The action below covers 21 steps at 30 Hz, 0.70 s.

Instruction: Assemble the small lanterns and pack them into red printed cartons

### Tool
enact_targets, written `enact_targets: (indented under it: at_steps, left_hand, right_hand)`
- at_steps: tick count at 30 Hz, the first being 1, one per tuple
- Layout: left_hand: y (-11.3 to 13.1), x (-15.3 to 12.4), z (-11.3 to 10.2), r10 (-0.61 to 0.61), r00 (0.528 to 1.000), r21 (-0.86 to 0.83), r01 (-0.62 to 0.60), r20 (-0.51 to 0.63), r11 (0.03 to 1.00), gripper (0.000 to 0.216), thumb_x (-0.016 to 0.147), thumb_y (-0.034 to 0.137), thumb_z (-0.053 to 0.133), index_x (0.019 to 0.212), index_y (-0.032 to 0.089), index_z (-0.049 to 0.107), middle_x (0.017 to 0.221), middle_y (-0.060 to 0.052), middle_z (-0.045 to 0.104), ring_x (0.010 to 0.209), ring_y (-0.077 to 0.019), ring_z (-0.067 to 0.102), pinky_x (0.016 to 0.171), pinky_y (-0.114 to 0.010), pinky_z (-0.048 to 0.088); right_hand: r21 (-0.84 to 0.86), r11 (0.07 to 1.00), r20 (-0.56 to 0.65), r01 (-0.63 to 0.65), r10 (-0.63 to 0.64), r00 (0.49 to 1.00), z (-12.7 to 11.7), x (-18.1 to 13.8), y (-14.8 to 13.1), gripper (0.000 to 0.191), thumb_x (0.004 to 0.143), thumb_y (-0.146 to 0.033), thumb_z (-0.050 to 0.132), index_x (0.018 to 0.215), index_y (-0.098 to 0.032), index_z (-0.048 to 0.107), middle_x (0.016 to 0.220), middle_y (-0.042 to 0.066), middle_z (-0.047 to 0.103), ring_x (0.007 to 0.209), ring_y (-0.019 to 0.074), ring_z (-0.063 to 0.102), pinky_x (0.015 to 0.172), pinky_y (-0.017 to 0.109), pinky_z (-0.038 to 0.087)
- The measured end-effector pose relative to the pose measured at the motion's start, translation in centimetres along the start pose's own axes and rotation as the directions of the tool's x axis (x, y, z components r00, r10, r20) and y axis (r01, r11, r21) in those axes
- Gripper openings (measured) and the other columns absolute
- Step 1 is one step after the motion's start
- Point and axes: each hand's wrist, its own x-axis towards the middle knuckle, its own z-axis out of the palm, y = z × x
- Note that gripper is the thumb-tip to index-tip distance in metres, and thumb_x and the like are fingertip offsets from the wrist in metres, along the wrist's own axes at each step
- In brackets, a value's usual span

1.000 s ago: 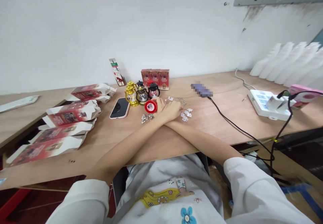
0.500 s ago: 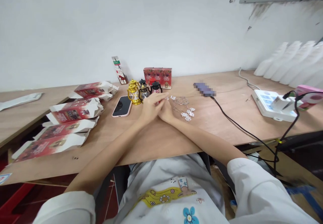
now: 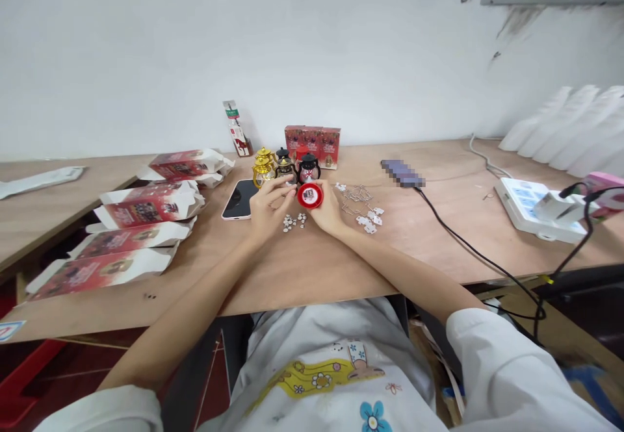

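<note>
My right hand (image 3: 330, 214) holds a small red lantern (image 3: 310, 195) tipped so its round base with a white label faces me. My left hand (image 3: 267, 203) is just left of it, thumb and forefinger pinched at the lantern's upper left edge; what they hold is too small to see. Below the lantern lies a cluster of small silver button cells (image 3: 293, 222) on the wooden table (image 3: 312, 269). Behind my hands stand a gold lantern (image 3: 263, 165) and two black lanterns (image 3: 285, 165) (image 3: 309, 167).
A phone (image 3: 238, 199) lies left of my hands. Wire handles and white tabs (image 3: 364, 206) are scattered to the right. Three red boxes (image 3: 312, 138) stand at the wall, and flat red cartons (image 3: 146, 206) are piled at the left. A black cable (image 3: 463, 240) and a white power strip (image 3: 524, 201) are to the right.
My arms were crossed a second ago, the left reaching right to the tabs. They have uncrossed, and both hands now meet at the red lantern, raised with its base towards me.
</note>
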Motion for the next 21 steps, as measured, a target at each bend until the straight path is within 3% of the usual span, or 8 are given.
enact_targets:
  at_steps: [6,13,16,21]
  left_hand:
    - [-0.4,-0.3,0.6,-0.146,0.989,-0.199,0.148,0.022,0.969,0.015,0.084,0.031,0.067,0.093,0.022,0.075,0.101,-0.006,0.072,0.094,-0.0173,0.068,0.087,-0.034,0.056]
    - [-0.6,-0.4,1.3,-0.412,0.908,-0.425,0.403,0.076,0.81,0.037,0.069,0.034,0.08,0.098,0.016,0.067,0.09,-0.006,0.072,0.083,-0.0166,0.068,0.082,-0.034,0.057]
    - [-0.6,-0.4,1.1,-0.416,0.905,-0.393,0.417,0.093,0.819,0.031,0.071,0.033,0.077,0.096,0.016,0.069,0.091,-0.006,0.072,0.081,-0.0161,0.067,0.08,-0.033,0.055]
    - [-0.8,-0.3,0.9,-0.316,0.945,-0.294,0.327,0.085,0.898,0.016,0.077,0.033,0.072,0.085,0.019,0.073,0.082,-0.003,0.066,0.072,-0.0128,0.058,0.067,-0.026,0.048]
  right_hand:
    - [0.01,1.0,0.008,0.01,-0.01,1.0,0.0,0.1,0.1,0.038,0.07,-0.016,0.064,0.104,-0.023,0.048,0.111,0.006,0.064,0.102,0.0265,0.06,0.089,0.042,0.047]
    - [0.013,0.999,0.037,0.039,-0.039,0.999,0.1,-0.1,0.2,0.038,0.071,-0.02,0.066,0.104,-0.024,0.048,0.11,0.005,0.065,0.101,0.0263,0.061,0.087,0.042,0.048]
    - [0.011,0.999,0.033,0.045,-0.045,0.998,0.1,-0.1,0.2,0.037,0.071,-0.021,0.066,0.103,-0.024,0.049,0.11,0.005,0.065,0.101,0.0262,0.061,0.087,0.042,0.049]
    - [0.007,0.999,0.036,0.036,-0.036,0.999,0.0,-0.1,0.0,0.037,0.071,-0.02,0.067,0.103,-0.024,0.048,0.109,0.006,0.065,0.101,0.0266,0.061,0.085,0.042,0.049]
